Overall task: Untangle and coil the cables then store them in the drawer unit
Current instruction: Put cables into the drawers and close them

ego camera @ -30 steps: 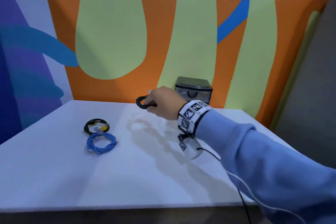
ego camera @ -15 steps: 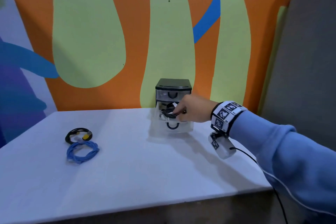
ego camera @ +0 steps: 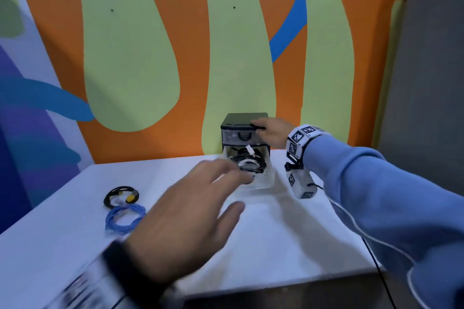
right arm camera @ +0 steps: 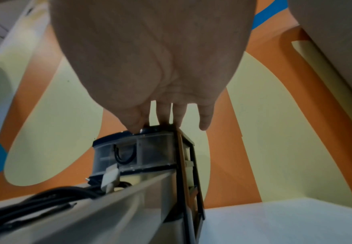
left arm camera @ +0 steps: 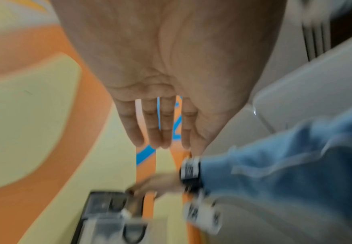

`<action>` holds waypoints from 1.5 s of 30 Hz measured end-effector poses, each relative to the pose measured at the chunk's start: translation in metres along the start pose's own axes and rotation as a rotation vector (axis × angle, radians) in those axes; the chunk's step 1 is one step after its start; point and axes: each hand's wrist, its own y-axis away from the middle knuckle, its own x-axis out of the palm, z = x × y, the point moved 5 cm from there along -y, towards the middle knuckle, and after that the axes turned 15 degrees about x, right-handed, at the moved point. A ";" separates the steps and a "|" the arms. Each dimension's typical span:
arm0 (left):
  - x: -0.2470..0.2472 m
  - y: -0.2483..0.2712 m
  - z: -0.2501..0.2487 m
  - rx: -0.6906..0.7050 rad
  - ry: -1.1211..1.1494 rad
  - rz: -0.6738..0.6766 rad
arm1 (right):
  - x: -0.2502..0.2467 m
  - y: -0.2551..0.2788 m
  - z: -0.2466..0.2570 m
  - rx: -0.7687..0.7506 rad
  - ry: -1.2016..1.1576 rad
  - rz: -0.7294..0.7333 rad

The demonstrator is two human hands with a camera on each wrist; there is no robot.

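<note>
Your right hand (ego camera: pixel 270 132) rests flat-fingered atop the light drawer unit (ego camera: pixel 244 120); your left hand (ego camera: pixel 185 223), spread and empty, nears its open drawer (ego camera: pixel 261 180). 2 floppy coils (ego camera: pixel 123 208) wait; grasp each across its loops.

One drawer unit (ego camera: pixel 244 130) w/ two drawers: top one shut, lower one (ego camera: pixel 256 178) pulled out. Two coiled cables on the bench (ego camera: pixel 75 246): one black (ego camera: pixel 118 195), one blue (ego camera: pixel 124 218). More coils in the lower drawer, black and white, can't count. Two hands, left (ego camera: pixel 185 223) and right (ego camera: pixel 272 132).
</note>
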 end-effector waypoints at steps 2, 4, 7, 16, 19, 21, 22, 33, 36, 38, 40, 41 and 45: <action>0.041 -0.025 0.036 -0.025 -0.121 0.176 | 0.002 -0.004 -0.003 0.014 -0.026 -0.028; 0.083 -0.061 0.062 -0.035 -0.202 0.358 | 0.000 -0.007 -0.005 0.024 -0.025 -0.037; 0.122 -0.087 0.090 -0.019 -0.240 0.518 | -0.005 -0.010 -0.004 0.037 -0.007 -0.046; 0.142 -0.117 0.139 -0.130 -0.196 0.550 | -0.008 -0.015 -0.009 0.017 -0.052 -0.050; 0.138 -0.124 0.144 -0.113 -0.358 0.419 | -0.008 -0.017 -0.009 0.026 -0.068 -0.046; 0.135 -0.128 0.145 -0.168 -0.396 0.326 | -0.008 -0.017 -0.007 0.019 -0.056 -0.047; 0.134 -0.129 0.146 -0.216 -0.402 0.299 | -0.009 -0.017 -0.006 0.015 -0.048 -0.047; 0.162 -0.115 0.161 -0.482 -0.219 0.443 | -0.011 -0.015 -0.004 -0.016 -0.008 -0.044; 0.171 -0.103 0.158 -0.482 -0.158 0.631 | -0.011 -0.014 -0.003 -0.005 -0.013 -0.042; 0.178 -0.094 0.159 -0.464 -0.106 0.741 | -0.011 -0.012 -0.002 0.000 -0.011 -0.032; 0.177 -0.091 0.156 -0.454 -0.041 0.745 | -0.011 -0.012 -0.003 0.007 -0.016 -0.023; 0.174 -0.090 0.153 -0.447 -0.020 0.730 | -0.011 -0.013 -0.003 0.009 -0.019 -0.023; 0.155 -0.080 0.134 -0.430 0.010 0.668 | -0.011 -0.016 -0.002 0.001 -0.001 -0.016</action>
